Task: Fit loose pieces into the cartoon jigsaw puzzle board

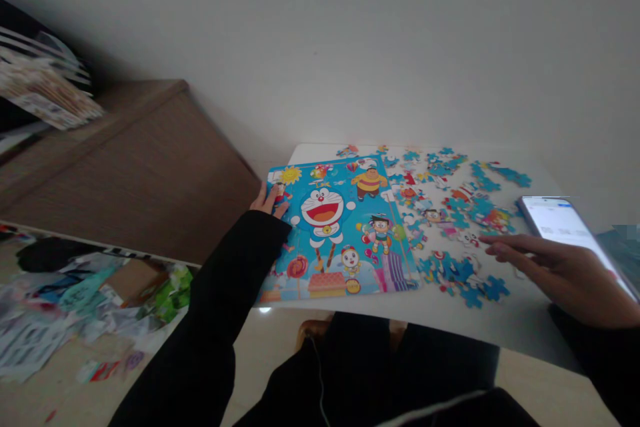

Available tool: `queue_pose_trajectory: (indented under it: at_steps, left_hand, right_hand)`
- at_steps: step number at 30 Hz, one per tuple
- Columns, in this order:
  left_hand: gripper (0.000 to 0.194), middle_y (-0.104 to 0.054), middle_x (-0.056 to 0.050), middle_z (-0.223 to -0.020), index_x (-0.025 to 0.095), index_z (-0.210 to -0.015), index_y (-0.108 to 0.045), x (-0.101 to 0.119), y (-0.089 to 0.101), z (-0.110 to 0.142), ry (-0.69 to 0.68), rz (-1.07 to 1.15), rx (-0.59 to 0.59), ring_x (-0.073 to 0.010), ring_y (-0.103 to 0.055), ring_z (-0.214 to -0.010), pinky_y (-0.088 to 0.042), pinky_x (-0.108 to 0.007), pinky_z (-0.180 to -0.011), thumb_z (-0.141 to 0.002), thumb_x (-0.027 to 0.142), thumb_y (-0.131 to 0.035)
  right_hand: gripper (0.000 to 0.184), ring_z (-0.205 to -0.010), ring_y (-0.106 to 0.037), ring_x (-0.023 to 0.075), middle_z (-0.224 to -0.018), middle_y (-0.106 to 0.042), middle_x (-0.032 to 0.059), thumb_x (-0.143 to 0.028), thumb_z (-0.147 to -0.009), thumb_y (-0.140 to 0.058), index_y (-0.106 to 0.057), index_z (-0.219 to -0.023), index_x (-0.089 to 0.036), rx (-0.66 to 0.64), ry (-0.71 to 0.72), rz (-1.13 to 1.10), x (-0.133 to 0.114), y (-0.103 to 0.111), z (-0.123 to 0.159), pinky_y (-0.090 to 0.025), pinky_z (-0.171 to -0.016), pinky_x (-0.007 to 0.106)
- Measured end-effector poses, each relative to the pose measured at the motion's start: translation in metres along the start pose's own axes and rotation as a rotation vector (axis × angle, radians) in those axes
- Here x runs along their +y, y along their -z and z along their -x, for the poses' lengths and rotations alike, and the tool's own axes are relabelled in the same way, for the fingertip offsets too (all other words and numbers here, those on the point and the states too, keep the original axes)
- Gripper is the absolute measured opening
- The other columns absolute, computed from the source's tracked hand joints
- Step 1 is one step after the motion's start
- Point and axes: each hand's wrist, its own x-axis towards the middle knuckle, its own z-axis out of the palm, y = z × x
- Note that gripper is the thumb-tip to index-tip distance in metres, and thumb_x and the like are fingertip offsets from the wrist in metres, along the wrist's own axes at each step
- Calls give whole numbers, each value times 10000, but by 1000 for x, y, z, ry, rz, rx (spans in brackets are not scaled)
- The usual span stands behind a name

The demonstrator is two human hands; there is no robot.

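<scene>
The single head camera looks forward and down, quite near, at the white table [505, 330], seemingly tilted.

One puzzle board [345, 227], many loose puzzle pieces [453, 213], one phone [570, 230], two hands [560, 270].

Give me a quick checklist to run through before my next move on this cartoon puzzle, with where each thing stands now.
1. Left hand steadies the blue cartoon puzzle board at its left edge: ok.
2. Right hand free, fingers spread, holding nothing: ok.
3. Loose blue cardboard puzzle pieces within reach, right of the board: ok.
4. Lit smartphone lies apart from the pieces: ok.
5. Board lies wholly on the white table: not ok, its near corner overhangs.
6. Which piece fits next: cannot tell.
</scene>
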Motion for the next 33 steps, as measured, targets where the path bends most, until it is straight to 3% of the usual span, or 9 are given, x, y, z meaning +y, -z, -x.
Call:
queue_pose_trajectory:
  at_steps: [3,5,8,10,15,19,26,33]
  left_hand:
    - [604,-163,-122,-1504,224,-1422,-266,6,3,3,79,39,-2,-316,-285,-1327,-279,-398,-1097,-883,393,-478]
    - [621,-167,-148,-1499,215,-1427,-248,10,4,4,113,50,6,-330,-288,-1320,-277,-402,-1093,-883,407,-475]
    - [668,-210,-159,-1486,195,-1425,-254,13,4,6,114,40,18,-341,-295,-1315,-266,-425,-1093,-857,444,-503]
    - [695,-251,-162,-1472,169,-1422,-261,13,4,5,93,34,21,-323,-297,-1321,-258,-410,-1097,-840,448,-519]
    - [765,-226,-153,-1481,143,-1435,-201,8,-1,-2,51,7,-36,-287,-239,-1353,-213,-372,-1115,-820,500,-484]
    - [826,-188,-156,-1494,117,-1439,-168,2,-6,-8,29,4,-66,-266,-193,-1371,-181,-354,-1123,-793,545,-453]
    - [896,-215,-110,-1494,148,-1438,-192,-3,-10,-10,82,-43,-15,-252,-222,-1367,-166,-323,-1127,-753,712,-317]
    - [883,-221,-41,-1499,196,-1437,-197,-8,-12,-10,114,-51,-3,-207,-225,-1369,-164,-287,-1125,-736,721,-309]
  right_hand:
    - [337,-741,-678,192,-950,-713,13,-511,-813,-512,-702,-959,-274,-25,101,56,4,2,9,-575,-603,286]
    - [329,-916,-654,217,-1081,-672,35,-450,-849,-501,-653,-1084,-277,-40,205,103,5,-1,18,-571,-747,343]
    - [443,-1239,-446,273,-1354,-481,72,-422,-863,-494,-514,-1283,-283,-42,345,222,6,-19,35,-440,-974,468]
    - [523,-1334,-287,304,-1467,-310,78,-435,-870,-479,-400,-1371,-306,-82,399,314,8,-36,45,-381,-1003,525]
    - [530,-1348,-228,331,-1495,-219,116,-437,-915,-395,-271,-1420,-340,-161,407,462,13,-62,49,-310,-989,612]
    - [521,-1346,-238,320,-1495,-211,131,-446,-929,-356,-262,-1426,-322,-174,388,488,12,-62,39,-300,-1006,584]
    - [507,-1342,-257,315,-1491,-218,137,-429,-928,-377,-303,-1415,-310,-155,383,489,9,-62,20,-280,-1036,551]
    - [487,-1353,-239,296,-1489,-239,113,-397,-932,-379,-331,-1406,-298,-117,374,458,11,-64,10,-268,-1057,530]
